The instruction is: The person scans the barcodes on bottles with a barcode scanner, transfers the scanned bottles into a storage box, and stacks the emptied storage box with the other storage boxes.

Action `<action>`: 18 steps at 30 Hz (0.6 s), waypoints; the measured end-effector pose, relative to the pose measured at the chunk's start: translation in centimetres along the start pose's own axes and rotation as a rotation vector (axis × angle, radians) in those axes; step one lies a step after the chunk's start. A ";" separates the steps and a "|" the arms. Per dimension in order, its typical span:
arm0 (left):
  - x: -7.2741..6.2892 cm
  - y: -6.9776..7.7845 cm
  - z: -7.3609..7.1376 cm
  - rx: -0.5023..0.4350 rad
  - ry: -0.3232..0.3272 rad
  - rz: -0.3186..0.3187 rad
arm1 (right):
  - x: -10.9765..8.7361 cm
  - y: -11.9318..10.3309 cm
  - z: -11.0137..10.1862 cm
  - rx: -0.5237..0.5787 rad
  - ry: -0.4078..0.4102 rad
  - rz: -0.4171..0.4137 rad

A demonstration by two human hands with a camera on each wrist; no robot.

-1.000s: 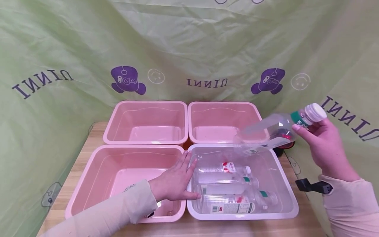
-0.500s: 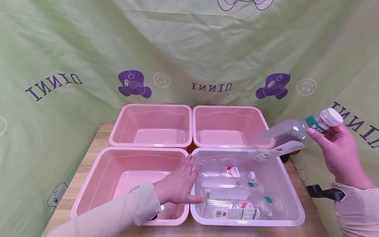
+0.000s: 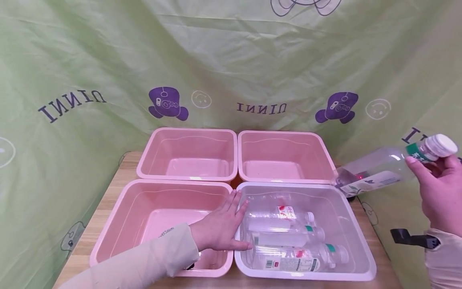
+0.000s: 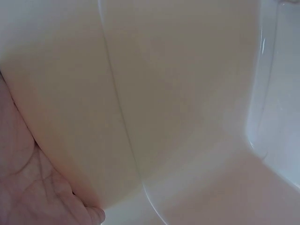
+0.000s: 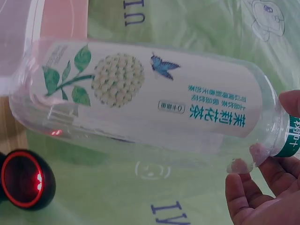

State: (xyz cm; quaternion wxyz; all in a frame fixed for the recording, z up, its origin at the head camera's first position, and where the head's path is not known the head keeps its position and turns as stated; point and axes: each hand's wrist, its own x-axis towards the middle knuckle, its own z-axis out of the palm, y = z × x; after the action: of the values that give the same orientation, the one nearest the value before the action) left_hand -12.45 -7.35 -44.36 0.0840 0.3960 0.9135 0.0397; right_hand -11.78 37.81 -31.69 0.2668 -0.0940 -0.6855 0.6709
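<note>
My right hand (image 3: 442, 186) holds a clear plastic bottle (image 5: 164, 93) by its neck, just below the white cap. The bottle is tilted with its base down to the left, near the back right corner of the lavender-white bin (image 3: 361, 237). A flower, leaves and a blue butterfly show on its label in the right wrist view. My left hand (image 3: 221, 226) rests with straight fingers on the adjoining rims of this bin and the front pink bin (image 3: 122, 216). Several clear bottles (image 3: 285, 257) lie on their sides inside the lavender-white bin.
Two more pink bins (image 3: 187, 178) stand behind, side by side on the wooden table (image 3: 117, 180). Beneath the held bottle is a round black device (image 5: 28, 180) with a red glowing ring. A green printed curtain (image 3: 216, 60) hangs around the table.
My right hand has moved right with the bottle, taking its base from over the lavender-white bin to beyond its back right corner. The left hand keeps its place on the rims.
</note>
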 end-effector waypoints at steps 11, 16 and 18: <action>-0.2 -0.4 0.4 -0.109 0.035 0.020 | 0.6 0.9 -1.4 -0.535 0.008 0.075; 0.0 -0.4 0.5 -0.115 0.046 0.029 | 0.9 2.3 -2.0 -0.638 0.011 0.088; 0.1 -0.5 0.5 -0.118 0.042 0.027 | 1.0 2.9 -2.1 -0.662 0.012 0.101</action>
State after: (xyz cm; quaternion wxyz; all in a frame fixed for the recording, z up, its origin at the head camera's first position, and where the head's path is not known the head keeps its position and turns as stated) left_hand -12.79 -7.60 -44.91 0.0876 0.4018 0.9057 0.1029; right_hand -12.23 40.38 -34.37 0.1923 -0.2132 -0.8592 0.4235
